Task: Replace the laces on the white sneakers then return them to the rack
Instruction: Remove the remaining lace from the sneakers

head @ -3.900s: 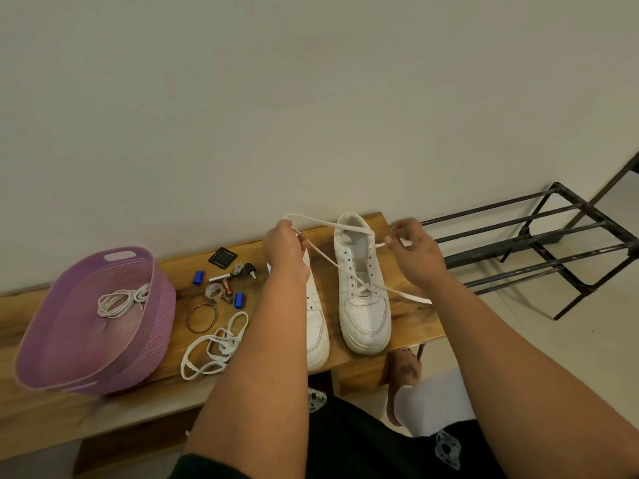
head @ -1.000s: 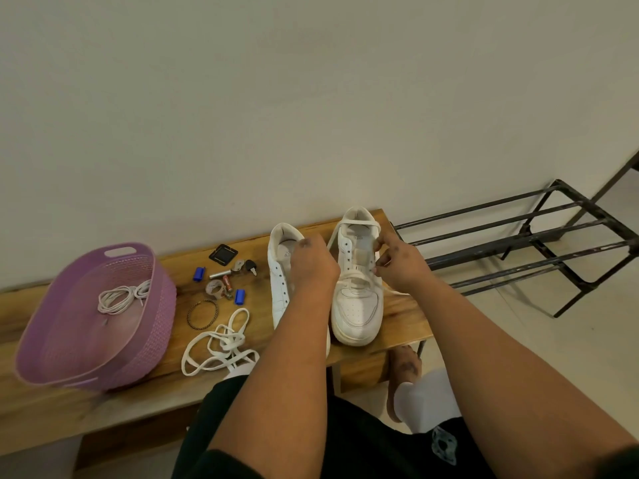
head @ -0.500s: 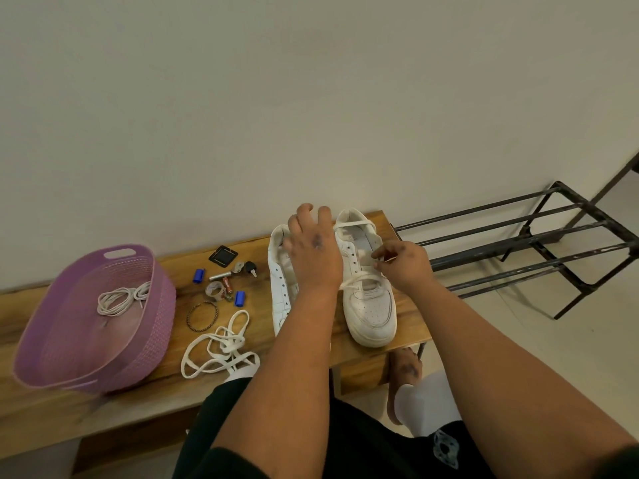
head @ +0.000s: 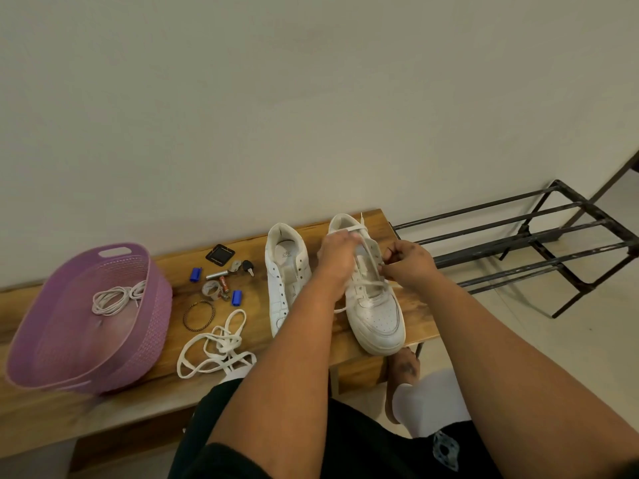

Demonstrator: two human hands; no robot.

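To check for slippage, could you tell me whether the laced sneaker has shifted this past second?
Yes: the laced sneaker swung its toe right, away from the unlaced sneaker.

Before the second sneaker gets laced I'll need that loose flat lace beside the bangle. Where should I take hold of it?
Pinch the long loop that sticks out of the loose flat lace toward the bangle, coming from above. It lies clear of the tangle, flat on the bench, so a thumb-and-finger pinch should lift it without snagging.

Grained, glossy wooden bench [head: 356,357], perforated matt lilac plastic basket [head: 152,326], matt black metal rack [head: 539,250].
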